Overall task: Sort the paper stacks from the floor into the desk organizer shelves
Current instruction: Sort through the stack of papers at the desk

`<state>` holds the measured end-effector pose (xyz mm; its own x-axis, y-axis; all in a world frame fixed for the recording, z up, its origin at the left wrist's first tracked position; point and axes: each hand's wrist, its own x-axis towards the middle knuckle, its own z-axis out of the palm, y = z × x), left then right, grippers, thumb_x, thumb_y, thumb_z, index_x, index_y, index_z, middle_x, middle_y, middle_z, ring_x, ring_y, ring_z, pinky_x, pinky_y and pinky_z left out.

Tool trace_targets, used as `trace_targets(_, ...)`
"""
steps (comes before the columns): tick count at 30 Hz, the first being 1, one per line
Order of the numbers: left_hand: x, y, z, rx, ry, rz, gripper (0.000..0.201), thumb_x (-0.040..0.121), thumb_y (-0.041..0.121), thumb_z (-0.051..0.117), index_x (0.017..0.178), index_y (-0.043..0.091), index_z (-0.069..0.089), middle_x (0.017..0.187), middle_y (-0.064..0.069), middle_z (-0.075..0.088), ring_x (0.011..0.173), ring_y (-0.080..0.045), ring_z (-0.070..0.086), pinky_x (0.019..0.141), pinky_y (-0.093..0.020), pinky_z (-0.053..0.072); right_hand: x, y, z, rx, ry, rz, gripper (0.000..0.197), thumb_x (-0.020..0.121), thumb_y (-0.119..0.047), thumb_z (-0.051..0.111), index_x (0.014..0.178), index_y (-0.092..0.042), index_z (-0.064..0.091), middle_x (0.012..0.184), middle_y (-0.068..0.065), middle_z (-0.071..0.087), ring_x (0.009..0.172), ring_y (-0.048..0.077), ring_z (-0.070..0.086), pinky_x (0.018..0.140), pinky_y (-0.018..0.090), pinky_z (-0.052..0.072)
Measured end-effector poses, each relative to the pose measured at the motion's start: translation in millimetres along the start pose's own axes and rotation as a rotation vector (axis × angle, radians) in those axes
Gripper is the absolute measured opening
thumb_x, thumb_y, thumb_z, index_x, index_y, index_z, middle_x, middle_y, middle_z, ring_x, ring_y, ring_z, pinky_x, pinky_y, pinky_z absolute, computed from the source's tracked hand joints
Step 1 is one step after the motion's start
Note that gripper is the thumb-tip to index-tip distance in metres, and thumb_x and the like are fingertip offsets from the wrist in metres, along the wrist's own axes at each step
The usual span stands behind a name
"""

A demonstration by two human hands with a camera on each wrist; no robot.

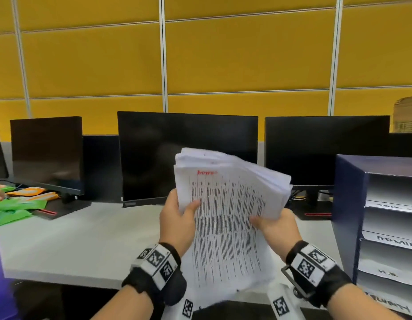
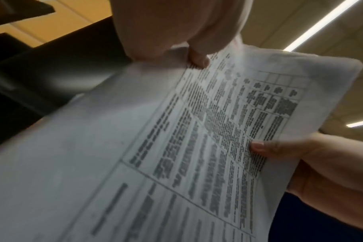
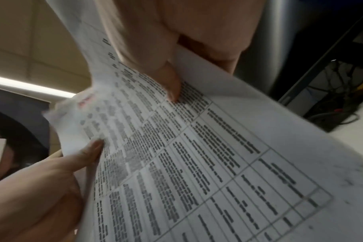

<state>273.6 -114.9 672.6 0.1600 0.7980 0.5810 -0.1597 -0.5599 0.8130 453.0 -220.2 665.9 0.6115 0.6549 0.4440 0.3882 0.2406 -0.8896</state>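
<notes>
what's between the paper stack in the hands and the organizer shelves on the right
In the head view, only the right hand gripping the paper stack, then bare desk up to the organizer side wall.

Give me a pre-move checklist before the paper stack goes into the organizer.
1. Left hand holds paper stack: ok.
2. Right hand holds stack: ok.
3. Sheet edges squared: not ok, top corners fan out.
4. Stack clear of the desk: ok, held above it.
5. Organizer within reach on the right, shelves facing the person: ok.
6. Which shelf label matches this stack: cannot tell, print too blurred.
</notes>
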Motion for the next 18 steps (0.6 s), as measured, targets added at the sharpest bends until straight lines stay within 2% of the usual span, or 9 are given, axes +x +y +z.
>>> trace_targets(2,7.4,10.2,5.1,0.023,0.054,0.072,0.015,0.093,0.019,0.062,0.106,0.023,0.06,0.098,0.009,0.069,0.09,-0.004,0.067,0.076,-0.026,0.056,5.9,-11.9,0.9,0.014,0.057,-0.019,0.024,0.082,0.001,0.068,0.078,-0.023,0.067,0.076,-0.009,0.067,0.07,0.008,0.062,0.066,0.027,0.055)
trace_targets(4,12.9,21.3,10.1,0.073,0.099,0.147,0.005,0.093,0.027,0.062,0.096,0.023,0.059,0.084,0.01,0.066,0.075,-0.001,0.064,0.065,-0.02,0.053,10.8,-22.3,1.7,0.002,0.091,-0.048,0.028,0.081,-0.001,0.069,0.072,-0.027,0.068,0.073,-0.011,0.068,0.069,0.011,0.065,0.065,0.03,0.056)
trace_targets(6,16.8,28.6,15.0,0.109,0.124,0.168,0.011,0.094,0.031,0.06,0.09,0.02,0.058,0.076,0.01,0.061,0.064,0.0,0.059,0.055,-0.014,0.045,14.9,-27.4,2.5,-0.072,0.134,-0.071,0.017,0.081,-0.005,0.07,0.075,-0.021,0.071,0.076,-0.003,0.071,0.074,0.017,0.069,0.066,0.033,0.058)
trace_targets(8,16.9,31.8,19.8,0.137,0.138,0.162,0.012,0.096,0.029,0.057,0.092,0.018,0.056,0.075,0.01,0.058,0.061,0.004,0.056,0.05,-0.009,0.041,15.7,-27.5,4.2,-0.184,0.151,-0.094,0.003,0.082,-0.01,0.069,0.083,-0.012,0.071,0.082,0.007,0.072,0.078,0.024,0.069,0.069,0.04,0.059)
trace_targets(10,13.0,31.1,25.5,0.118,0.125,0.148,0.007,0.096,0.023,0.056,0.102,0.02,0.054,0.083,0.012,0.059,0.067,0.006,0.057,0.053,-0.004,0.043,11.5,-25.6,8.0,-0.216,0.167,-0.132,0.004,0.083,-0.012,0.065,0.084,-0.011,0.069,0.079,0.01,0.071,0.076,0.028,0.068,0.07,0.045,0.059)
trace_targets(12,9.6,24.6,30.4,0.081,0.071,0.121,0.026,0.094,0.014,0.06,0.114,0.025,0.048,0.094,0.017,0.059,0.082,0.005,0.059,0.059,-0.003,0.046,7.1,-23.3,10.9,-0.195,0.17,-0.174,0.006,0.083,-0.009,0.063,0.084,-0.008,0.068,0.078,0.013,0.07,0.077,0.031,0.067,0.071,0.047,0.058)
trace_targets(14,7.2,14.0,32.3,0.091,0.01,0.073,0.042,0.091,0.008,0.063,0.122,0.028,0.043,0.099,0.02,0.058,0.089,0.003,0.059,0.064,-0.005,0.047,5.4,-22.3,10.8,-0.149,0.134,-0.163,0.009,0.083,-0.004,0.06,0.085,-0.008,0.067,0.082,0.013,0.07,0.08,0.031,0.067,0.072,0.047,0.057)
trace_targets(16,2.1,1.7,32.2,0.134,-0.055,0.004,0.047,0.09,0.005,0.063,0.123,0.03,0.041,0.101,0.019,0.058,0.093,0.0,0.06,0.072,-0.011,0.05,3.9,-17.7,9.9,-0.078,0.023,-0.105,0.021,0.084,0.001,0.06,0.087,-0.018,0.066,0.086,0.004,0.071,0.082,0.021,0.069,0.075,0.04,0.059)
trace_targets(18,-4.9,-9.0,32.3,0.168,-0.123,-0.054,0.046,0.09,0.005,0.061,0.122,0.031,0.041,0.106,0.014,0.06,0.101,-0.008,0.062,0.085,-0.025,0.054,3.0,-9.6,9.6,-0.079,-0.046,-0.091,0.033,0.084,0.004,0.062,0.097,-0.026,0.062,0.095,-0.005,0.069,0.089,0.008,0.066,0.082,0.029,0.057)
